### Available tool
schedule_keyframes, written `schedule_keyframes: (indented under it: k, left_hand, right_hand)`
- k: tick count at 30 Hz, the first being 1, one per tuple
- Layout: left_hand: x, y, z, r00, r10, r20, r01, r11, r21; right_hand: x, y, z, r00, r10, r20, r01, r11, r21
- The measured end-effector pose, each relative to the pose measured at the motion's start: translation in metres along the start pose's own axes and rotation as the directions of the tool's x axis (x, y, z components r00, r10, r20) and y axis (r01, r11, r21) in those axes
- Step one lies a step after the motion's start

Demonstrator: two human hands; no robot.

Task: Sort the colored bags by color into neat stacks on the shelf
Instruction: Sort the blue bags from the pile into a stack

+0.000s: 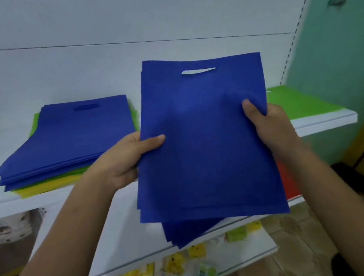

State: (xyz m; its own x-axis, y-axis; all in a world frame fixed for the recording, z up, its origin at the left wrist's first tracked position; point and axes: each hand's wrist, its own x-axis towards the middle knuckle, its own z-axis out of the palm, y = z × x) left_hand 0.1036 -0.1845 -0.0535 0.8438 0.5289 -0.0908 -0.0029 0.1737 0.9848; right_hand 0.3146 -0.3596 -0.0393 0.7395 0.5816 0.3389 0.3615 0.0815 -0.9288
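White metal shelf [326, 117] is carrying everything, so starting there. Mixed pile on its left part [67, 139]: flat blue non-woven bags with die-cut handles are sitting on top, with green and yellow bags showing underneath at the front and side edges. That pile isn't sorted yet. Flat lime-green bag stack [299, 104] is lying on the right end of the shelf, well apart from the mixed pile; it's looking like a finished or growing single-colour stack.

Held bundle of blue bags [202, 144] is hovering upright in front of the shelf, between the two piles, several sheets fanned out at the bottom edge. Left hand [126, 159] is pinching the bundle's left edge, thumb on the front face. Right hand [269, 124] is gripping the right edge the same way.

Judging progress: roughly early-to-mid. Blue is being gathered, and the bundle needs squaring before it goes down. Green and yellow under the left pile are still waiting to be separated.
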Motion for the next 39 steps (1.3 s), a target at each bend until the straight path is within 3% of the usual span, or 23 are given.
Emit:
schedule_keyframes:
  k: [2,6,9,14,18,22,26,30,33,35,38,39]
  left_hand:
    - [0.021,-0.028,0.059,0.999,-0.047,-0.005,0.047,0.999,-0.005]
    - [0.028,-0.072,0.104,0.988,-0.031,-0.151,0.044,0.996,0.082]
    - [0.029,-0.114,0.131,0.987,-0.083,-0.138,0.1,0.988,0.117]
    - [0.032,-0.209,0.131,0.937,-0.286,-0.202,0.333,0.908,0.254]
    - [0.037,-0.293,0.113,0.893,-0.351,-0.28,0.433,0.84,0.327]
    - [0.057,-0.348,0.087,0.869,-0.282,-0.407,0.444,0.809,0.385]
    - [0.109,-0.379,0.043,0.839,-0.129,-0.528,0.395,0.811,0.431]
    - [0.157,-0.388,0.007,0.789,0.063,-0.612,0.319,0.809,0.494]
    - [0.195,-0.405,-0.019,0.761,0.049,-0.647,0.377,0.778,0.502]
    - [0.212,-0.419,-0.032,0.769,0.007,-0.639,0.461,0.686,0.562]
    - [0.218,-0.428,-0.038,0.777,0.016,-0.629,0.593,0.314,0.741]
    - [0.215,-0.43,-0.039,0.782,0.039,-0.622,0.595,0.252,0.763]
  right_hand:
    - [-0.009,0.023,-0.06,0.998,0.053,0.021,-0.053,0.999,-0.002]
    - [-0.037,0.08,-0.108,0.94,0.244,0.238,-0.276,0.955,0.109]
    - [-0.062,0.13,-0.134,0.901,0.352,0.254,-0.376,0.925,0.049]
    - [-0.094,0.209,-0.132,0.836,0.476,0.274,-0.459,0.879,-0.127]
    - [-0.109,0.282,-0.109,0.793,0.514,0.329,-0.431,0.853,-0.295]
    - [-0.09,0.354,-0.07,0.798,0.519,0.306,-0.442,0.85,-0.286]
    - [-0.05,0.408,-0.019,0.806,0.472,0.358,-0.421,0.881,-0.216]
    - [-0.005,0.448,0.031,0.886,0.307,0.347,-0.226,0.94,-0.256]
    - [0.029,0.485,0.061,0.936,0.226,0.271,-0.113,0.92,-0.376]
    - [0.044,0.509,0.076,0.931,0.235,0.281,-0.067,0.864,-0.5]
    - [0.055,0.518,0.083,0.911,0.301,0.284,0.04,0.619,-0.785]
    - [0.056,0.513,0.082,0.91,0.307,0.278,0.052,0.581,-0.812]
